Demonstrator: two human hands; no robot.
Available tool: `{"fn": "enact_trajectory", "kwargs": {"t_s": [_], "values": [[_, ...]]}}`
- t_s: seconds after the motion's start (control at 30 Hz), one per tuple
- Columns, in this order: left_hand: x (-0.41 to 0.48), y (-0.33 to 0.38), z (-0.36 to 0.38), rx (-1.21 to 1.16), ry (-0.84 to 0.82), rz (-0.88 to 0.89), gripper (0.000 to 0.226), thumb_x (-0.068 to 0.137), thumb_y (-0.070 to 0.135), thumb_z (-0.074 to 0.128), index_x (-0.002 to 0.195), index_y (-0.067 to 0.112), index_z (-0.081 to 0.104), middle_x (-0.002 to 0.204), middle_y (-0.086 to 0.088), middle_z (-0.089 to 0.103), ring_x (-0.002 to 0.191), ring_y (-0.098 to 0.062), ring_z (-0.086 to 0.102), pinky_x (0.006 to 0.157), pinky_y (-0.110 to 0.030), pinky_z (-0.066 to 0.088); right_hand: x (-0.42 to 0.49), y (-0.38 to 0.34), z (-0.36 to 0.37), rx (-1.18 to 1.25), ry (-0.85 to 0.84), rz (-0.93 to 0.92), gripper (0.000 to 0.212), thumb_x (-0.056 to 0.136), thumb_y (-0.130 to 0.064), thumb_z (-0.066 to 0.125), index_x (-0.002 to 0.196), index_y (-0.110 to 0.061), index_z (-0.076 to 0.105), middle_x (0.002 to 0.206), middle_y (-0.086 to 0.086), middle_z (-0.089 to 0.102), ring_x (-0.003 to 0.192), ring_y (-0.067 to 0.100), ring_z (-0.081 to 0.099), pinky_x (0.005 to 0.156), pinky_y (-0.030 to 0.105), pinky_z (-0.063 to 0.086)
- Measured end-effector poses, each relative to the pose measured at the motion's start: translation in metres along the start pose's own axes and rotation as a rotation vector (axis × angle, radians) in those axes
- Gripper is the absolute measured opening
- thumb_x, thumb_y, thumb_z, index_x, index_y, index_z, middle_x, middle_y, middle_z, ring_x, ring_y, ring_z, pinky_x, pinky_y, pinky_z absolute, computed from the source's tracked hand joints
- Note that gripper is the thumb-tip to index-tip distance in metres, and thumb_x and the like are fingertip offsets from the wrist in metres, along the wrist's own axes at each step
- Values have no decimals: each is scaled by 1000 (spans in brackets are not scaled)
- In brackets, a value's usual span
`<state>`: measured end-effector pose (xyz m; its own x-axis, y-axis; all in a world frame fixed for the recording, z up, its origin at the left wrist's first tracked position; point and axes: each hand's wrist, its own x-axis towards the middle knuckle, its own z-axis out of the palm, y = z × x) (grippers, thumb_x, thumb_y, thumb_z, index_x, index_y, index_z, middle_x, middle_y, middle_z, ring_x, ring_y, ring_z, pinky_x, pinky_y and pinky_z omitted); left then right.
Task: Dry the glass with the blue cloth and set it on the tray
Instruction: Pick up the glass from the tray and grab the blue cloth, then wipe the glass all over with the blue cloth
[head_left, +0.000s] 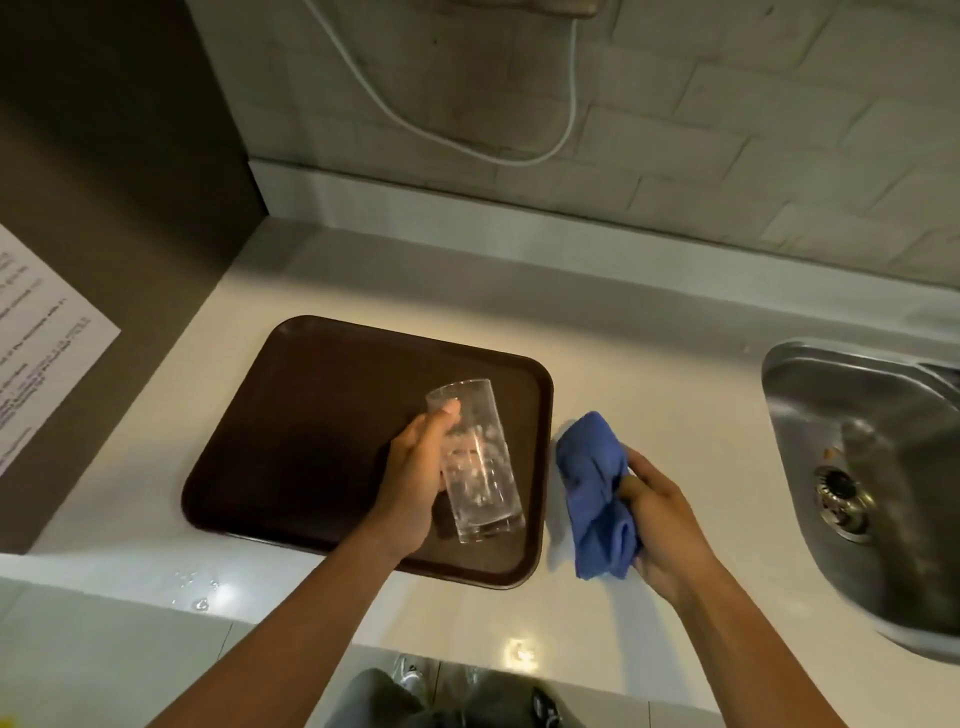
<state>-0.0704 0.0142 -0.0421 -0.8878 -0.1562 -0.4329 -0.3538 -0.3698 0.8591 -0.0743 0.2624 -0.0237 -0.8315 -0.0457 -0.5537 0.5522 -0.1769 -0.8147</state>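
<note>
Glass (475, 460) sits tilted in your left hand (413, 483) over the tray (311, 426); your right hand (662, 525) clutches the blue cloth (595, 488).

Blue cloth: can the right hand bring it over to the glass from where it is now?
Probably yes. The right hand already grips the blue cloth beside the tray; nothing lies between it and the glass in the left hand.

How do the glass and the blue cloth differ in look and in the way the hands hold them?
The glass is clear and stiff, while the cloth is blue, soft and bunched up. The left hand holds the glass tilted over the brown tray; the right hand holds the cloth over the white counter, beside the tray. Shared: each is gripped in one hand.
</note>
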Motion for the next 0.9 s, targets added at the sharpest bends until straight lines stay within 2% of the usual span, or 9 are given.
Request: {"fn": "enact_trajectory", "kwargs": {"t_s": [0.07,0.17,0.27,0.33,0.43,0.5,0.6,0.77,0.9], "values": [[-12,-4,8,-52,-64,-143,46,81,63,59,102,26,78,107,-12,80,100,-30,76,83,-45,57,-15,-6,13,-60,-28,-111,38,107,-7,35,126,-18,66,111,8,74,101,25,72,86,38,59],[-24,-12,24,-155,-148,-253,53,79,68,58,103,26,80,109,-15,79,99,-32,76,80,-45,60,-39,-12,43,-455,-103,-427,49,100,-8,45,136,-40,53,127,-13,67,114,6,64,93,26,55],[-29,-20,34,-354,-201,-284,55,91,63,54,112,19,79,109,-11,78,100,-27,74,83,-41,60,-52,-6,68,-781,-173,-556,41,99,-50,43,139,-53,44,147,-26,42,132,-5,42,108,19,35],[-33,-23,37,-454,-255,-276,56,96,60,50,120,16,75,108,-9,77,102,-25,74,85,-40,60,-54,-4,75,-778,-124,-611,43,96,-63,34,134,-51,51,144,-28,37,133,-4,38,108,18,33],[-42,-27,38,-395,-271,-223,57,100,59,45,131,17,68,122,-18,72,113,-33,69,91,-44,58,-50,-5,82,-710,29,-686,33,99,-47,50,131,-41,54,134,-20,44,122,2,49,102,23,45],[-46,-27,36,-362,-277,-195,57,98,59,47,134,18,66,130,-21,68,121,-35,65,93,-44,57,-50,-3,89,-760,51,-702,47,98,-43,55,144,-39,44,143,-15,38,127,5,46,103,20,43],[-45,-24,31,-313,-295,-146,59,96,60,48,134,19,66,129,-20,70,119,-33,67,90,-40,59,-54,4,90,-818,-19,-670,57,98,-49,45,152,-40,29,160,-19,18,140,2,32,110,19,35],[-46,-23,21,-359,-276,-159,61,86,66,54,120,20,75,108,-14,78,95,-28,76,79,-40,62,-60,18,66,-877,-184,-605,53,100,-42,41,152,-35,33,154,-33,20,137,-14,30,107,3,27],[-53,-24,32,-352,-237,-208,56,97,61,47,130,22,69,129,-17,71,118,-31,68,85,-39,60,-54,3,87,-833,-162,-587,46,100,-54,32,143,-64,20,160,-31,10,131,-25,24,96,-5,26]]}}
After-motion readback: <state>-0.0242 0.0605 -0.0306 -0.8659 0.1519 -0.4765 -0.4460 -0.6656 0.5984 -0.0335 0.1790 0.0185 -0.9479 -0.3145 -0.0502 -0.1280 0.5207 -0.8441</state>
